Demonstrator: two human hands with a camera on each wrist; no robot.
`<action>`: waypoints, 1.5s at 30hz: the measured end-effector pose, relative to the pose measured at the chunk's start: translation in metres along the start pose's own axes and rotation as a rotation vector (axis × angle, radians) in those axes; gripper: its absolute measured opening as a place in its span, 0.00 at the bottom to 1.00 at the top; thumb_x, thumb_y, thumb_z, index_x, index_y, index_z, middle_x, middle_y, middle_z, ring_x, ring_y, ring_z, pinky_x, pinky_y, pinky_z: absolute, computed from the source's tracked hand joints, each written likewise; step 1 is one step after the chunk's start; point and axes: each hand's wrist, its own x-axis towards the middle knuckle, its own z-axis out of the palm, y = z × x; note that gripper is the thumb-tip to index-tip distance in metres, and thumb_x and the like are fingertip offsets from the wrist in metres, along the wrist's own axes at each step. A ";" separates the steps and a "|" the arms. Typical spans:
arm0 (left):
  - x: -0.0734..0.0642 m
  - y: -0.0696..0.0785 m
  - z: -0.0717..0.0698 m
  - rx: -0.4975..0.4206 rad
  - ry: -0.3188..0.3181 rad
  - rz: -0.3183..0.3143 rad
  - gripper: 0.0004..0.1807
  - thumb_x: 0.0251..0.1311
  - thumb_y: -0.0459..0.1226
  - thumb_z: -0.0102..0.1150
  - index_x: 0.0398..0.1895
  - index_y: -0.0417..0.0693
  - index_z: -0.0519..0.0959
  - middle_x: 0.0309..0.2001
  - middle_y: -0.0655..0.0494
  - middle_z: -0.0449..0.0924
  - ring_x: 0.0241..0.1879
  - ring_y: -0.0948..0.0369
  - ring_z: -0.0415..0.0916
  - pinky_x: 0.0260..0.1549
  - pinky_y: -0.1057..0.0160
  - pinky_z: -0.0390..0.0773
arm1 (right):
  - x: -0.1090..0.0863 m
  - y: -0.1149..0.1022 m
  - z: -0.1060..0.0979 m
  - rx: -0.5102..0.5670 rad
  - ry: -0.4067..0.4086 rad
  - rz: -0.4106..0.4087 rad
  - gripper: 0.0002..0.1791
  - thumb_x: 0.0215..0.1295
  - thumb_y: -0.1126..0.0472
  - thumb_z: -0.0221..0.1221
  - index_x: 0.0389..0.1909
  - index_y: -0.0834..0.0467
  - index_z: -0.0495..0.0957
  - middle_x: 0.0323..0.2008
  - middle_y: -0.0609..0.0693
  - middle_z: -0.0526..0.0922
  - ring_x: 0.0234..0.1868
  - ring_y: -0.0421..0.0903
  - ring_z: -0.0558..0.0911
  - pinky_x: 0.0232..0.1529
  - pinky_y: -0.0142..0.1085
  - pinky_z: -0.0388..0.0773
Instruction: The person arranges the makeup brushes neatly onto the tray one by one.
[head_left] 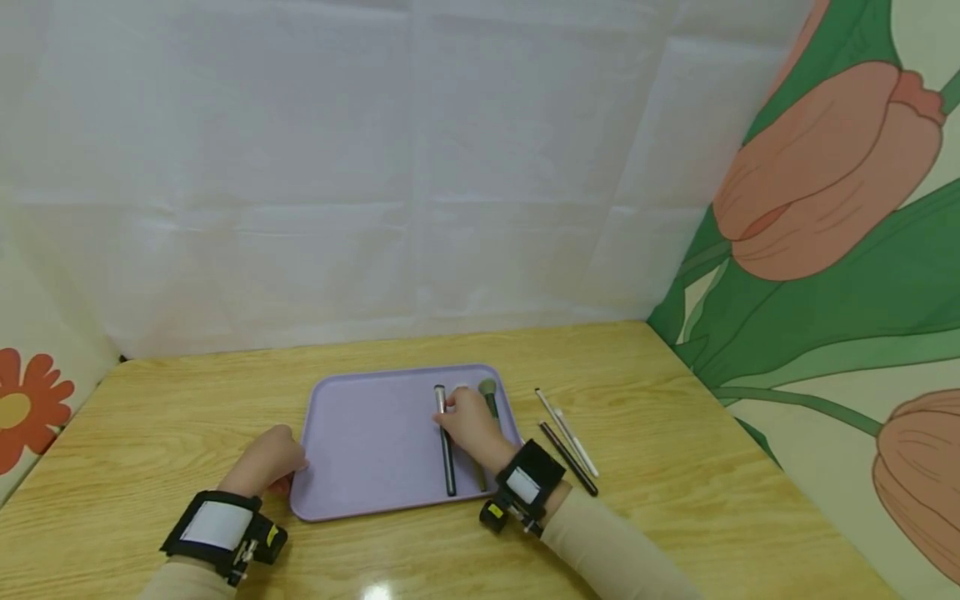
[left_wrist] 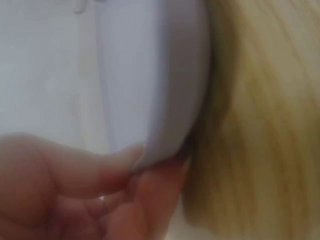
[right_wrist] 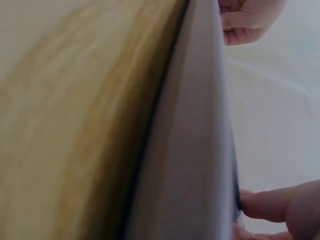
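A lilac tray (head_left: 367, 442) lies on the wooden table. At its left rim, my left hand (head_left: 266, 460) pinches the edge between thumb and fingers, as the left wrist view shows with the tray wall (left_wrist: 182, 75). Over the tray's right part, my right hand (head_left: 476, 425) pinches a dark-handled makeup brush (head_left: 448, 462) near its silvery upper end; the brush lies lengthwise across the tray. To the right of it is a green-bristled makeup brush (head_left: 488, 388), partly hidden under the right hand. In the right wrist view the thumb (right_wrist: 267, 204) touches a dark piece behind the tray's rim.
On the table right of the tray lie several slim sticks, seemingly brushes, among them a dark one (head_left: 570, 460) and a white one (head_left: 579, 446). A white cloth (head_left: 360, 208) hangs behind the table, and a flower-printed panel (head_left: 832, 275) stands at the right.
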 end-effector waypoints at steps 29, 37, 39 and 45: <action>0.001 -0.002 0.000 0.016 -0.003 -0.016 0.15 0.57 0.26 0.50 0.40 0.17 0.66 0.20 0.44 0.71 0.15 0.57 0.70 0.16 0.65 0.72 | 0.000 -0.007 0.011 -0.262 -0.052 -0.091 0.19 0.53 0.68 0.67 0.13 0.59 0.66 0.15 0.46 0.65 0.17 0.42 0.66 0.19 0.33 0.65; 0.002 -0.001 0.001 0.013 -0.007 -0.012 0.15 0.58 0.26 0.50 0.41 0.17 0.66 0.21 0.43 0.71 0.16 0.57 0.71 0.16 0.66 0.73 | 0.002 -0.005 0.014 -0.299 -0.042 -0.107 0.20 0.50 0.67 0.69 0.12 0.59 0.66 0.15 0.47 0.67 0.18 0.43 0.67 0.21 0.35 0.68; 0.002 -0.002 0.001 0.013 -0.007 -0.013 0.16 0.58 0.26 0.50 0.42 0.16 0.65 0.21 0.43 0.71 0.16 0.57 0.71 0.16 0.66 0.73 | 0.002 -0.005 0.014 -0.303 -0.043 -0.110 0.20 0.50 0.66 0.69 0.12 0.59 0.66 0.15 0.47 0.67 0.18 0.43 0.67 0.21 0.36 0.68; 0.005 -0.003 0.000 0.019 -0.006 -0.012 0.14 0.57 0.26 0.50 0.40 0.17 0.66 0.21 0.43 0.72 0.15 0.57 0.71 0.16 0.65 0.73 | 0.003 -0.005 0.015 -0.301 -0.045 -0.113 0.21 0.50 0.65 0.70 0.12 0.58 0.65 0.15 0.47 0.67 0.18 0.43 0.66 0.21 0.35 0.68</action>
